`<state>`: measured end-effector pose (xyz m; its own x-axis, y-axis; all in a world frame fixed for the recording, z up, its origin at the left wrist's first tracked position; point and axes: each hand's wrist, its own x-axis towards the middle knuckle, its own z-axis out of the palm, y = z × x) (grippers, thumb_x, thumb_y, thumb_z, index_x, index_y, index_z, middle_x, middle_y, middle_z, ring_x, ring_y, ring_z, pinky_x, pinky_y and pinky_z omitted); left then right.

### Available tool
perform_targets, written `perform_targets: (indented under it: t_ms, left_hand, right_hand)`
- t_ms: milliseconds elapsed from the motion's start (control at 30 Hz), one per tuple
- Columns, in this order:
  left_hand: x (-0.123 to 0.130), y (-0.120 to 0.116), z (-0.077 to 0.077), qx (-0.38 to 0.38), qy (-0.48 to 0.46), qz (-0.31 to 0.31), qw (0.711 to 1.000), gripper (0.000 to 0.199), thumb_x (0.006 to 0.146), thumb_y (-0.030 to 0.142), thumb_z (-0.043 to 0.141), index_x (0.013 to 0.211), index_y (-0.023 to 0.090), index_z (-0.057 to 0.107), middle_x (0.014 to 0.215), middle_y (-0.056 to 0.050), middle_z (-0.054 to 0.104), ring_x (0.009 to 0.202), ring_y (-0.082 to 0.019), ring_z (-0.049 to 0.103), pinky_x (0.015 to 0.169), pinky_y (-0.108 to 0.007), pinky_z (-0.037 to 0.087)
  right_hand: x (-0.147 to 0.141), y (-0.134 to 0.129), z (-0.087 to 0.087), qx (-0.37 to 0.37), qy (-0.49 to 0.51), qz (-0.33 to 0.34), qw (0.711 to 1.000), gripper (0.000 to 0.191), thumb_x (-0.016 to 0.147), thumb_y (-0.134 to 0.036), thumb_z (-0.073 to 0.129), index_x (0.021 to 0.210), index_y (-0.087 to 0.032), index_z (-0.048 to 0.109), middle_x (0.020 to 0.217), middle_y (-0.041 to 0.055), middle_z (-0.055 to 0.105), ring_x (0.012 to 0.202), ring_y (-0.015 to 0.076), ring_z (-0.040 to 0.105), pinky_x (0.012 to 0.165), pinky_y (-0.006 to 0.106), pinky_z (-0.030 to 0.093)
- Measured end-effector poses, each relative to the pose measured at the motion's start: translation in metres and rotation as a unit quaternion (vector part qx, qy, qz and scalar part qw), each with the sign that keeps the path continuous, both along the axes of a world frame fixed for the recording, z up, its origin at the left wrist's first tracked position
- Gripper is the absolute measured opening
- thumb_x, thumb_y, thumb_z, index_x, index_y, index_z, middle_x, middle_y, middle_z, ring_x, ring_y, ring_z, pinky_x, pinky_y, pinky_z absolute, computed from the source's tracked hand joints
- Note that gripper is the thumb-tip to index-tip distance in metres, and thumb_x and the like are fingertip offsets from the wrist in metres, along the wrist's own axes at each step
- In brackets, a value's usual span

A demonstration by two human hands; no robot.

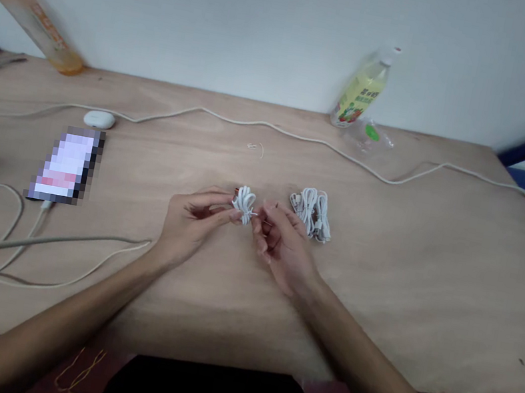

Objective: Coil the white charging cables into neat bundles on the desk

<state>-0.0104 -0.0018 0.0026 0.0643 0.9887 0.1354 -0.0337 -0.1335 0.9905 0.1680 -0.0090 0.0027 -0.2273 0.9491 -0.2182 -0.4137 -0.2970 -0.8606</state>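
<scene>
A small coiled bundle of white cable is pinched between the thumb and fingers of my left hand, above the wooden table. Just right of the bundle, my right hand has its thumb and forefinger pressed together on a thin white tie that comes out of the bundle's middle. More white cables, coiled and bundled, lie on the table right behind my right hand. A short loose piece of white tie lies farther back.
A phone on a charging cable and a white case lie left. A long white cord crosses the rear of the table. An orange bottle and a yellow bottle lean at the wall, beside clear plastic.
</scene>
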Motion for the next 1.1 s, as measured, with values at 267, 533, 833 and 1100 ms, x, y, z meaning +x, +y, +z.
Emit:
perform_targets:
  t_ms: [267,533,833,1100]
  left_hand:
    - [0.0016,0.0052,-0.0086,-0.124,-0.165,-0.078,0.975,0.034,0.078,0.044,0.099,0.1,0.02,0.089,0.09,-0.006,0.085,0.072,-0.018,0.076,0.07,-0.033,0.065]
    - [0.0014,0.0024,-0.0024,-0.182,-0.207,-0.155,0.949,0.039,0.087,0.037,0.093,0.122,0.021,0.085,0.104,-0.009,0.084,0.084,-0.019,0.076,0.074,-0.03,0.062]
    - [-0.0004,0.0017,-0.0025,-0.236,-0.231,-0.194,0.924,0.035,0.089,0.034,0.091,0.121,0.022,0.085,0.099,-0.008,0.082,0.081,-0.016,0.074,0.074,-0.026,0.059]
    - [-0.0003,0.0008,0.0007,-0.229,-0.208,-0.236,0.921,0.039,0.089,0.054,0.09,0.097,0.017,0.083,0.085,-0.009,0.08,0.077,-0.019,0.073,0.073,-0.028,0.058]
  right_hand:
    - [0.0002,0.0004,-0.0049,0.137,-0.072,-0.079,0.985,0.033,0.091,-0.055,0.083,0.092,-0.025,0.07,0.066,-0.0076,0.057,0.046,0.0065,0.04,0.041,0.022,0.032]
    - [-0.0013,-0.0013,-0.0037,0.185,-0.098,-0.066,0.976,0.032,0.094,-0.056,0.081,0.102,-0.027,0.069,0.07,-0.008,0.058,0.048,0.0076,0.043,0.042,0.023,0.036]
    - [-0.0017,0.001,-0.0101,0.125,-0.083,-0.028,0.988,0.05,0.088,-0.056,0.087,0.123,-0.027,0.065,0.066,-0.0114,0.057,0.048,0.0083,0.045,0.044,0.024,0.036]
    - [0.0,0.0017,-0.0052,0.114,-0.098,0.011,0.989,0.041,0.09,-0.053,0.085,0.118,-0.025,0.073,0.062,-0.01,0.057,0.049,0.0092,0.045,0.046,0.025,0.035]
